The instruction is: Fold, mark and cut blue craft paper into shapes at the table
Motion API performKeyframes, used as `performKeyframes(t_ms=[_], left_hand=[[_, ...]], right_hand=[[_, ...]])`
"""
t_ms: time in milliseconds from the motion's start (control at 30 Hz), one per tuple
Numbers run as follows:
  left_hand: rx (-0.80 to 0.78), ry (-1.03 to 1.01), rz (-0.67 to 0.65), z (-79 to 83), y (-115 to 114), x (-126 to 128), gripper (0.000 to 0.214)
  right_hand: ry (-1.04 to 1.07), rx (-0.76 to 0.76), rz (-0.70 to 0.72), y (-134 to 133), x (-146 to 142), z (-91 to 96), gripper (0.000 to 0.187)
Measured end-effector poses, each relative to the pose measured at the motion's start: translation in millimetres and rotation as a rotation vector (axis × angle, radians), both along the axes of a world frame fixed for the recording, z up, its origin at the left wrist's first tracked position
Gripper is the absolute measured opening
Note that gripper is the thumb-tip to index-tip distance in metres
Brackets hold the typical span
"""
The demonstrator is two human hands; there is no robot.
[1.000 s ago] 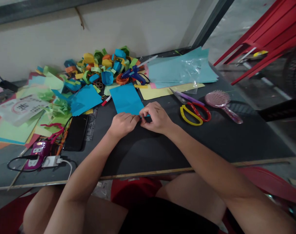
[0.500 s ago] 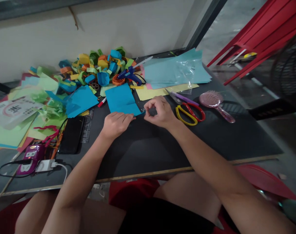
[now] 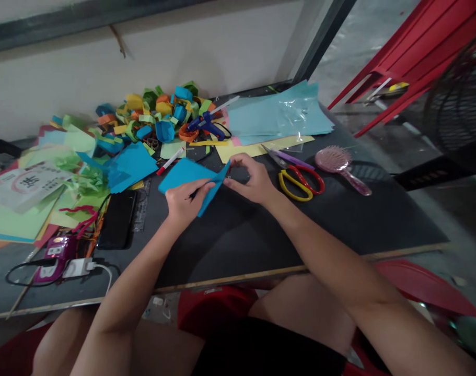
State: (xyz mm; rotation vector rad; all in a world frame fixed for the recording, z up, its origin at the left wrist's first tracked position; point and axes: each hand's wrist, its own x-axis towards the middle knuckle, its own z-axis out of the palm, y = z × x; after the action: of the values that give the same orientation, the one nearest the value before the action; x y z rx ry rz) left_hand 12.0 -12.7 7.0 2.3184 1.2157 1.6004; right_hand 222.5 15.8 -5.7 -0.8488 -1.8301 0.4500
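Note:
A blue paper sheet [image 3: 183,175] is lifted off the dark table [image 3: 339,219], tilted and partly folded. My left hand [image 3: 185,201] is closed on its near edge, with a folded flap hanging under the fingers. My right hand [image 3: 250,180] pinches the sheet's right corner at the top. Both hands are over the middle of the table, close together.
Scissors with yellow and red handles [image 3: 300,180] and a pink hairbrush [image 3: 339,162] lie to the right. A blue glue gun [image 3: 206,124] sits by a heap of coloured paper loops [image 3: 151,112]. Paper sheets [image 3: 277,115], a red marker [image 3: 170,161], a black phone [image 3: 118,216] and a charger [image 3: 77,266] lie around.
The blue sheet lay flat under both hands a second ago. Now both hands have picked it up and turned it, and it hangs tilted above the table.

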Motion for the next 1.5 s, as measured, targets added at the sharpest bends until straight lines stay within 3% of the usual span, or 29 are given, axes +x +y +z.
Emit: performKeyframes(t_ms=[133,300,433,600,667,767,900,1033,1200,1300,1400,1500], left_hand=[[-0.336,-0.25,-0.157,2.6,-2.0,3.0,0.034],[-0.656,-0.376,-0.482,0.4,5.9,-4.8,0.065],[-0.783,-0.357,-0.654,5.4,6.9,-4.3,0.059],[-0.84,-0.299,-0.756,8.6,5.6,-1.6,0.087],[-0.842,-0.263,-0.755,8.5,5.6,-1.7,0.09],[-0.726,-0.258,-0.621,12.1,4.8,-2.4,0.071],[-0.417,-0.137,-0.404,24.2,-1.5,-2.4,0.034],[-0.223,-0.086,-0.349,26.8,-10.7,4.7,0.03],[-0.397,-0.379,-0.394,12.1,-15.8,16.0,0.032],[-0.529,-0.428,-0.489,8.2,-16.4,16.3,0.037],[-0.551,-0.429,-0.501,10.5,-14.3,11.5,0.04],[-0.488,-0.347,-0.371,14.9,-10.5,5.5,0.037]], right_hand=[[0.102,0.024,0.038,-2.1,-3.4,5.7,0.029],[0.169,-0.086,-0.023,-7.7,-0.5,10.0,0.025],[0.193,0.001,-0.032,-7.9,1.0,11.4,0.016],[0.074,-0.071,0.093,-7.2,2.7,11.3,0.025],[0.044,-0.142,0.14,-7.6,2.4,11.3,0.029],[0.014,-0.155,0.12,-9.6,1.7,14.4,0.028],[-0.028,0.08,-0.037,-21.2,-0.3,29.9,0.012],[-0.109,0.17,-0.057,-37.9,-6.0,56.8,0.009],[-0.358,0.114,-0.027,-50.3,-11.1,100.5,0.014],[-0.555,0.13,0.021,-51.7,-11.5,118.1,0.019],[-0.62,0.068,0.086,-42.8,-10.9,117.3,0.018],[-0.508,-0.044,0.178,-28.7,-11.0,104.9,0.014]])
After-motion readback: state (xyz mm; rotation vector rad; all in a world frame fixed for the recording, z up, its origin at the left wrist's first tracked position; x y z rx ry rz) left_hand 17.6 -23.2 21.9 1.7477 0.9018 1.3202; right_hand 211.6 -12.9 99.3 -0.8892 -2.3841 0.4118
